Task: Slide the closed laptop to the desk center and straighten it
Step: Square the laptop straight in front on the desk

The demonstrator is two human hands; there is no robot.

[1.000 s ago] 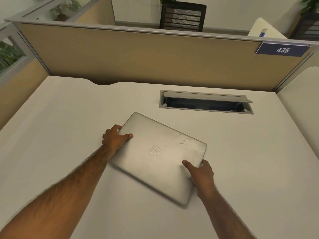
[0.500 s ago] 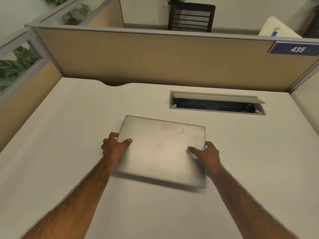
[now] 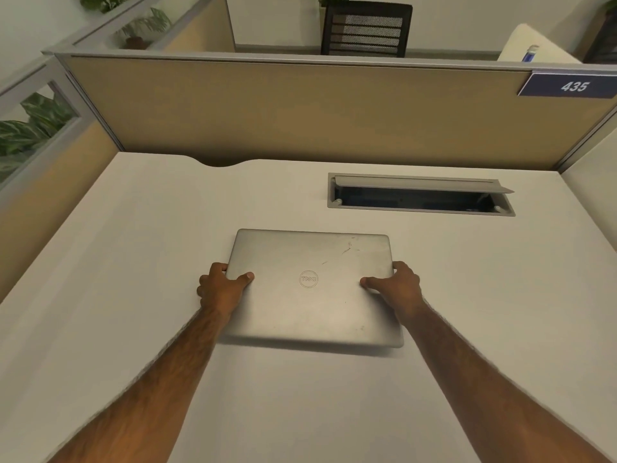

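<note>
A closed silver laptop [image 3: 314, 305] lies flat on the white desk [image 3: 133, 262], near its middle, with its long edges running nearly parallel to the back partition. The round logo on the lid faces away from me. My left hand [image 3: 222, 289] grips the laptop's left edge, thumb on the lid and fingers curled around the side. My right hand [image 3: 397, 285] holds the right edge the same way, thumb on top.
An open cable tray [image 3: 420, 195] with a raised flap is set into the desk just behind and to the right of the laptop. A tan partition [image 3: 300, 108] closes the back; a curved cable notch [image 3: 220, 162] cuts the desk's rear edge.
The laptop has turned from a skewed angle to nearly square with the desk. Both hands moved with it, my right hand shifting from the near corner up along the right edge.
</note>
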